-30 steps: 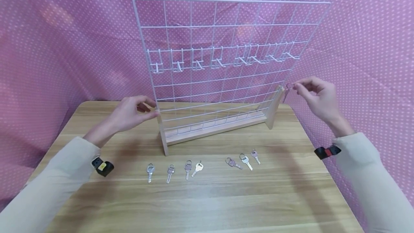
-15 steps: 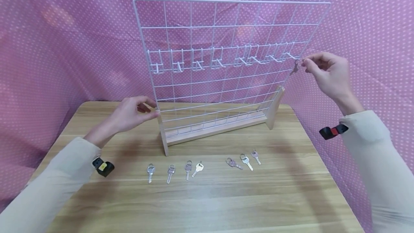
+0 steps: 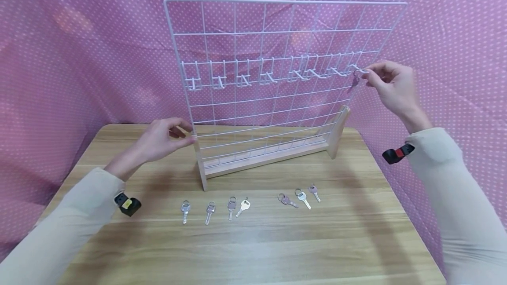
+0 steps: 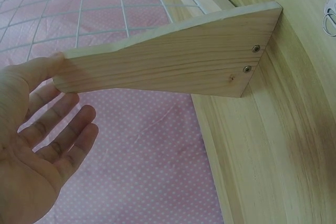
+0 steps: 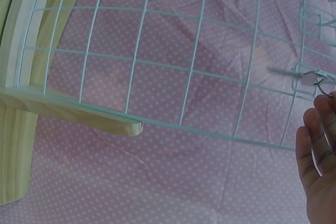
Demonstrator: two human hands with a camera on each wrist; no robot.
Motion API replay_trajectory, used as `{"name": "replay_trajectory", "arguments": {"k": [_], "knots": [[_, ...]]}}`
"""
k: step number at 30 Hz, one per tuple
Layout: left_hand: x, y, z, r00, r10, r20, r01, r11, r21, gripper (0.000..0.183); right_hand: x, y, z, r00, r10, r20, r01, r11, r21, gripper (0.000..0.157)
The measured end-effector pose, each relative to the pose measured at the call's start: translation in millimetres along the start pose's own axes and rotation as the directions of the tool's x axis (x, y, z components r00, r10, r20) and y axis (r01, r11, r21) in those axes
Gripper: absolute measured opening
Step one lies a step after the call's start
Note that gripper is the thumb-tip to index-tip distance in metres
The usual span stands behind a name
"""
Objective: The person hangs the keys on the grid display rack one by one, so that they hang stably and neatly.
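A white wire grid rack (image 3: 285,1) stands upright in a wooden base, with a row of white hooks across it. My left hand (image 3: 160,140) pinches the top of the left wooden side panel (image 4: 168,59) between thumb and index finger; the other fingers hang loose in the left wrist view. At the rightmost hook (image 3: 359,69), my right hand (image 3: 396,86) pinches a key (image 5: 313,77) by its ring. The key dangles just below that hook, and the ring seems to be at the hook's tip; whether it is around the wire I cannot tell.
Several keys with rings lie on the wooden table in front of the rack: a left group including a silver key (image 3: 185,211), and a right group including a pinkish key (image 3: 288,200). A pink dotted cloth (image 3: 447,78) hangs behind and beside the table.
My right hand has risen with the key from beside the right wooden panel to hook height, then moved left to the rightmost hook. The left hand stays on its panel.
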State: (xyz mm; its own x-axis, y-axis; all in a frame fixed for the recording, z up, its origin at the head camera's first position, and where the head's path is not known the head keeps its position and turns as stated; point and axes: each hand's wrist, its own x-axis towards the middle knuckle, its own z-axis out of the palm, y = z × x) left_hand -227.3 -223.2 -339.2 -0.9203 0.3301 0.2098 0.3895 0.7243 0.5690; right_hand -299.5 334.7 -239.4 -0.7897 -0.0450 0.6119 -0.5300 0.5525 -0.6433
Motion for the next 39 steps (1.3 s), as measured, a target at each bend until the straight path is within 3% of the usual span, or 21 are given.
{"name": "replay_trajectory", "arguments": {"k": [6,9,13,18,29,35,39], "knots": [[0.8,0.2,0.3,1.0,0.001,0.003,-0.001,1.0,-0.009,0.036,-4.6,2.2,-0.2,0.999,0.039,-0.01,-0.039,0.999,-0.022,0.009],[0.6,0.1,0.2,1.0,0.002,0.0,-0.002,1.0,-0.007,0.036,-14.5,5.4,-1.8,0.997,0.072,-0.007,-0.072,0.995,-0.062,0.015],[-0.3,0.2,0.0,1.0,-0.001,0.0,0.001,1.0,-0.005,0.036,-38.3,11.7,-0.8,0.995,0.094,0.034,-0.089,0.987,-0.138,0.022],[0.2,0.0,0.1,1.0,-0.004,0.003,0.004,1.0,-0.002,0.036,-75.9,20.5,8.1,0.983,0.117,0.143,-0.092,0.982,-0.167,0.022],[0.6,-1.5,0.1,1.0,0.013,-0.009,-0.013,1.0,0.005,0.036,-141.8,43.4,44.9,0.914,0.188,0.36,-0.124,0.973,-0.194,0.021],[0.4,-0.1,-0.5,1.0,0.006,-0.005,-0.006,1.0,0.007,0.037,-170.4,73.3,68.8,0.884,0.171,0.435,-0.11,0.98,-0.163,0.016],[0.3,0.0,0.1,1.0,0.003,-0.003,-0.003,1.0,0.006,0.036,-187.0,91.7,81.6,0.851,0.187,0.492,-0.133,0.981,-0.143,0.017]]}}
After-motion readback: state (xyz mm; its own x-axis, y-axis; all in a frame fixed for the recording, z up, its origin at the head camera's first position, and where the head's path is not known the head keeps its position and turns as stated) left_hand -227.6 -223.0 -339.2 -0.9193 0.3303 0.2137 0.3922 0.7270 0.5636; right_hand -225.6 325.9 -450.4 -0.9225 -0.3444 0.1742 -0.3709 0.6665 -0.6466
